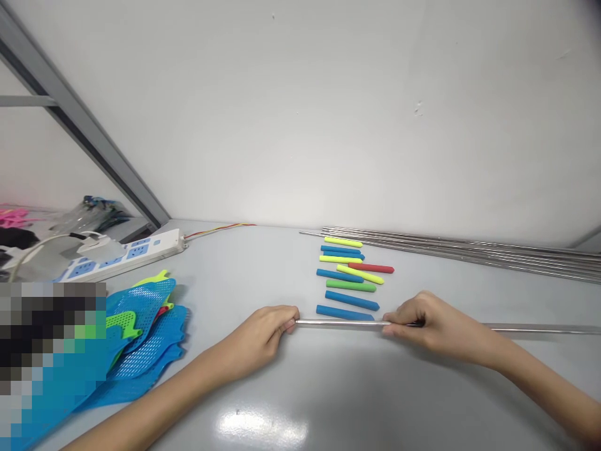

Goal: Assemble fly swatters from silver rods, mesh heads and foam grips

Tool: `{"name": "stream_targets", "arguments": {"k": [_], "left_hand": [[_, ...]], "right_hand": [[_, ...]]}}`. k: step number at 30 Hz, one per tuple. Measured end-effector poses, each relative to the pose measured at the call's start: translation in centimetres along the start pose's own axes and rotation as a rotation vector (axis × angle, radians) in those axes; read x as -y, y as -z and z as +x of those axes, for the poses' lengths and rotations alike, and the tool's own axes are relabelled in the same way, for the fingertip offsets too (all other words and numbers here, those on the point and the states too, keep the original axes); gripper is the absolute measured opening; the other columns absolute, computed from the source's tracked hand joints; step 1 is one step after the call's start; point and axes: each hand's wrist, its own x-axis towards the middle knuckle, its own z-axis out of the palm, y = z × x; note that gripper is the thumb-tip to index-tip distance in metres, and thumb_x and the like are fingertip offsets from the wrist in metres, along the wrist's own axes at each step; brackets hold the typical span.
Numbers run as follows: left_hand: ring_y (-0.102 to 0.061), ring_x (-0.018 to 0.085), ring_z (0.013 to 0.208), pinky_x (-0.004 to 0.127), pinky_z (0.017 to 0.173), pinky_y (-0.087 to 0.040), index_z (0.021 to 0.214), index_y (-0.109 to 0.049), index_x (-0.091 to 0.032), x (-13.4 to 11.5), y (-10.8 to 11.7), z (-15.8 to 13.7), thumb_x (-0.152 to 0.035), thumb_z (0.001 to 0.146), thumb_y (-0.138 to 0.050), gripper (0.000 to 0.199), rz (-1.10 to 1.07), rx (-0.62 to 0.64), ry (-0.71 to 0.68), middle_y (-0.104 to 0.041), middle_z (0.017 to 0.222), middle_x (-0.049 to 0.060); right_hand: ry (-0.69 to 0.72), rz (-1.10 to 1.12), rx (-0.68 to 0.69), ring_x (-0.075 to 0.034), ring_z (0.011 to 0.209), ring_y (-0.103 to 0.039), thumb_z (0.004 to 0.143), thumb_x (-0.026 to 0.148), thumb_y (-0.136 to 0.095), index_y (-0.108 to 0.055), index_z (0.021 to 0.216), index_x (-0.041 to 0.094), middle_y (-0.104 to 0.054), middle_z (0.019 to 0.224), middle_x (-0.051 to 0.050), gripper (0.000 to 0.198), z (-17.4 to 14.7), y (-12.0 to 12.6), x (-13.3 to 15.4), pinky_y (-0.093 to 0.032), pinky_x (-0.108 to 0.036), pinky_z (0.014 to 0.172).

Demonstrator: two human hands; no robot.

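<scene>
A thin silver metal rod (340, 322) lies level across the front of the table, running out of view on the right. My left hand (272, 329) pinches its left end between thumb and fingers. Further along, my right hand (417, 322) is closed around the same rod. Just behind the rod are several coloured plastic handle sleeves: a blue sleeve (345, 312) nearest it, then a green sleeve (351, 286), a red sleeve (370, 268) and a yellow sleeve (343, 242) at the back.
A bundle of metal rods (469, 250) lies along the wall at the back right. Blue and green perforated plastic flyswatter heads (150, 341) are piled at left. Behind them sits a white power strip (164, 244) with a plug and wires. A grey frame post (94, 138) slants up at left.
</scene>
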Motion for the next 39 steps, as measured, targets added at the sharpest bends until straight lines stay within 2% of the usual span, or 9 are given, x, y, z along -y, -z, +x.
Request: {"name": "stream_targets", "arguments": {"k": [7,12,17,19,23,25,28,30,39], "left_hand": [[-0.039,0.013,0.06,0.023,0.059,-0.032,0.066,-0.036,-0.019,0.0,0.3,0.2,-0.015,0.086,-0.027,0.023,0.004,0.038,0.004,-0.039,0.062,-0.003],[-0.05,0.015,0.08,0.025,0.073,-0.038,0.088,-0.051,-0.021,0.2,3.3,-0.1,-0.027,0.091,-0.027,0.025,-0.03,0.059,0.082,-0.055,0.085,0.0],[-0.046,0.019,0.101,0.031,0.088,-0.036,0.115,-0.041,-0.023,-0.3,5.7,-1.2,-0.028,0.092,-0.028,0.027,0.119,-0.616,0.059,-0.051,0.107,0.004],[-0.044,0.021,0.106,0.035,0.091,-0.035,0.119,-0.038,-0.022,-1.2,4.9,-1.3,-0.026,0.09,-0.033,0.03,0.282,-0.762,-0.056,-0.048,0.113,0.007],[-0.033,0.026,0.119,0.039,0.097,-0.028,0.131,-0.026,-0.012,-3.7,1.6,-0.7,-0.032,0.086,-0.044,0.052,0.504,-0.469,-0.271,-0.04,0.126,0.014],[-0.039,0.025,0.112,0.043,0.096,-0.026,0.125,-0.035,-0.013,-4.5,0.2,-0.3,-0.031,0.089,-0.041,0.041,0.565,-0.395,-0.334,-0.048,0.119,0.012],[-0.049,0.017,0.074,0.033,0.072,-0.037,0.103,-0.05,-0.016,-4.8,-1.3,0.0,-0.026,0.089,-0.04,0.019,0.566,-0.361,-0.397,-0.056,0.081,0.003],[-0.039,0.014,0.056,0.029,0.055,-0.03,0.085,-0.052,-0.018,-4.6,-1.9,-0.2,-0.026,0.087,-0.044,0.011,0.628,-0.411,-0.389,-0.049,0.064,-0.001],[-0.038,0.015,0.051,0.028,0.049,-0.022,0.073,-0.042,-0.02,-4.1,-3.8,-1.4,-0.015,0.08,-0.047,0.01,0.664,-0.287,-0.349,-0.045,0.062,-0.003]], "right_hand": [[0.015,-0.002,0.051,-0.009,0.052,-0.012,0.084,0.037,-0.04,-0.015,0.054,0.018,-0.016,0.058,0.005,0.043,0.0,0.1,0.0,-0.013,-0.026,0.047],[-0.054,0.087,0.048,-0.009,0.052,-0.013,0.084,0.039,-0.041,-0.024,0.052,0.018,-0.016,0.058,0.004,0.041,-0.2,0.5,1.3,-0.012,-0.026,0.047],[-0.083,0.212,0.031,-0.01,0.052,-0.014,0.085,0.047,-0.039,-0.034,0.054,0.018,-0.016,0.06,0.005,0.043,-0.4,1.0,2.8,-0.012,-0.025,0.046],[-0.129,0.246,0.021,-0.009,0.05,-0.015,0.083,0.051,-0.04,-0.042,0.056,0.018,-0.017,0.057,0.005,0.043,-0.5,1.1,3.2,-0.012,-0.025,0.045],[-0.2,0.375,0.073,-0.006,0.043,-0.02,0.08,0.052,-0.046,-0.057,0.066,0.015,-0.026,0.05,0.007,0.042,-0.6,0.5,3.9,-0.014,-0.022,0.04],[-0.25,0.486,0.135,-0.005,0.04,-0.024,0.08,0.051,-0.047,-0.062,0.074,0.015,-0.034,0.05,0.006,0.04,-0.6,-0.3,4.3,-0.015,-0.02,0.037],[-0.364,0.653,0.233,-0.003,0.038,-0.024,0.08,0.05,-0.048,-0.064,0.083,0.016,-0.04,0.051,0.005,0.038,-0.6,-1.8,4.7,-0.013,-0.018,0.034],[-0.411,0.714,0.286,-0.002,0.037,-0.022,0.079,0.049,-0.051,-0.065,0.082,0.017,-0.039,0.051,0.006,0.036,-0.6,-2.5,4.9,-0.011,-0.017,0.034],[-0.372,0.633,0.255,-0.004,0.038,-0.025,0.081,0.037,-0.051,-0.066,0.072,0.015,-0.035,0.044,0.007,0.028,-0.6,-4.3,5.2,-0.018,-0.017,0.035]]}}
